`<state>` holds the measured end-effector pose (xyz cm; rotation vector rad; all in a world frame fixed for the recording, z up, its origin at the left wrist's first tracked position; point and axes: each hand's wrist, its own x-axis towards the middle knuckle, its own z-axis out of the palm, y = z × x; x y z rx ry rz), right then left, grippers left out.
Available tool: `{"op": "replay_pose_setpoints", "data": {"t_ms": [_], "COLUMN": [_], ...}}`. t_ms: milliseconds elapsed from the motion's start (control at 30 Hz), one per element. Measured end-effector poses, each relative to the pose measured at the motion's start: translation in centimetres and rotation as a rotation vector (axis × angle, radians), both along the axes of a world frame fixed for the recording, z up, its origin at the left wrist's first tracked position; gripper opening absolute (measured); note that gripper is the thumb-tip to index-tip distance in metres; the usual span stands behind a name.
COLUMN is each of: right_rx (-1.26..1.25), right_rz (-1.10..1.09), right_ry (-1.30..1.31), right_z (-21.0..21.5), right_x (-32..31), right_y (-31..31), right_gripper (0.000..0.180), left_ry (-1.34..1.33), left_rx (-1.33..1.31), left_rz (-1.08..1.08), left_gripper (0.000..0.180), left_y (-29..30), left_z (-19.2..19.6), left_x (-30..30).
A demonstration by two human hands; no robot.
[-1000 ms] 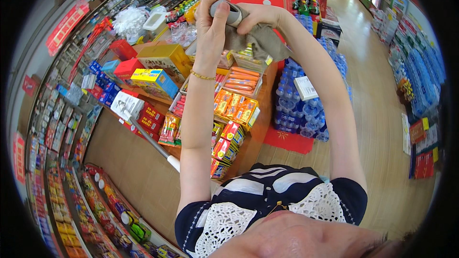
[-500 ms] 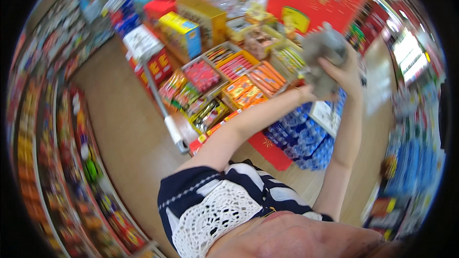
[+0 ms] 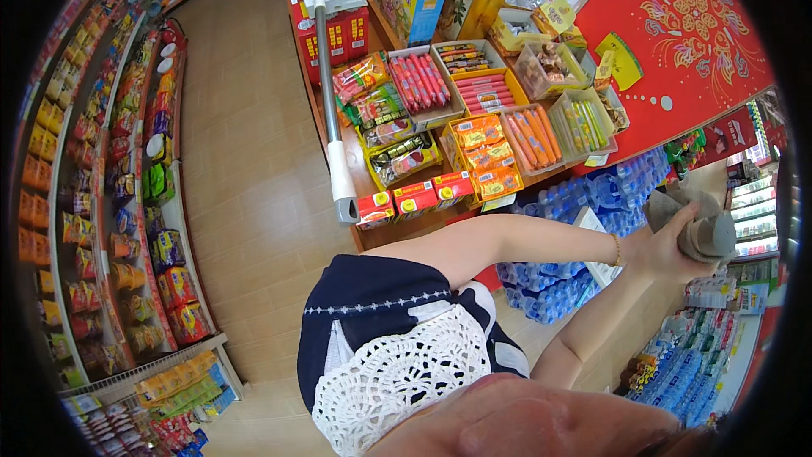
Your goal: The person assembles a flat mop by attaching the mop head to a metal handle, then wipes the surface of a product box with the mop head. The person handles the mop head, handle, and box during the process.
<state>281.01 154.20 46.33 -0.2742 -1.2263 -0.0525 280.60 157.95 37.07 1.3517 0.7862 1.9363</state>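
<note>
Both my arms stretch to the right, and my hands meet around a bunched grey cloth [image 3: 712,235]. My right hand [image 3: 671,252] is closed on it, and a rolled fold of the cloth sticks out past the fingers. Against it lies my left hand [image 3: 636,243], a bracelet at its wrist; its fingers are mostly hidden behind the right hand and the cloth. To the left, a grey pole [image 3: 324,68] with a white end leans along the edge of the display table [image 3: 385,233].
Boxes of wrapped snacks [image 3: 486,156] and small red cartons [image 3: 414,199] fill the table. Packs of blue-capped water bottles [image 3: 541,288] stand beside it, under a red panel [image 3: 677,42]. Snack shelves [image 3: 127,203] line the left; more bottle packs [image 3: 685,364] stand at right.
My hands have swung right and nearer with the grey cloth, away from the red panel's lower edge. The view has turned, so the table sits farther right and the left shelves show more sharply.
</note>
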Motion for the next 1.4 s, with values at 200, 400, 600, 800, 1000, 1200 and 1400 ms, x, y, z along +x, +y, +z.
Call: {"op": "replay_pose_setpoints", "data": {"t_ms": [200, 400, 600, 800, 1000, 1200, 1400], "right_rx": [-0.373, -0.264, -0.158, -0.155, 0.166, 0.037, 0.059], "right_rz": [0.634, 1.342, 0.352, 0.063, 0.379, 0.356, 0.239], "right_ry": [-0.907, -1.382, -0.642, -0.681, -0.63, -1.073, -1.686], "right_z": [3.6, 3.3, -1.6, -7.7, -2.6, 5.2, 10.9], "right_x": [3.2, 2.1, -0.3, -2.7, -1.1, -4.7, -7.2], "right_y": [3.9, 7.8, 0.4, 1.0, 0.7, -4.6, -5.2], "right_gripper": [0.056, 0.071, 0.05, 0.052, 0.045, 0.022, 0.037], "left_ry": [0.005, -0.069, -0.161, -0.318, -0.116, -0.181, -0.132], "left_rx": [0.028, 0.079, 0.129, 0.327, 0.138, 0.126, 0.134], "left_rz": [-0.017, -0.12, -0.212, -0.359, 0.074, 0.11, 0.206], "left_gripper": [0.029, 0.025, 0.021, 0.038, 0.007, 0.005, 0.023], "left_y": [1.5, 2.3, 2.4, 3.3, 2.5, 2.3, 3.6], "left_z": [-0.5, -1.0, -2.1, -4.3, -2.1, -3.0, -6.4], "left_x": [-0.4, -1.6, -3.4, -8.5, -4.8, -6.4, -9.0]}}
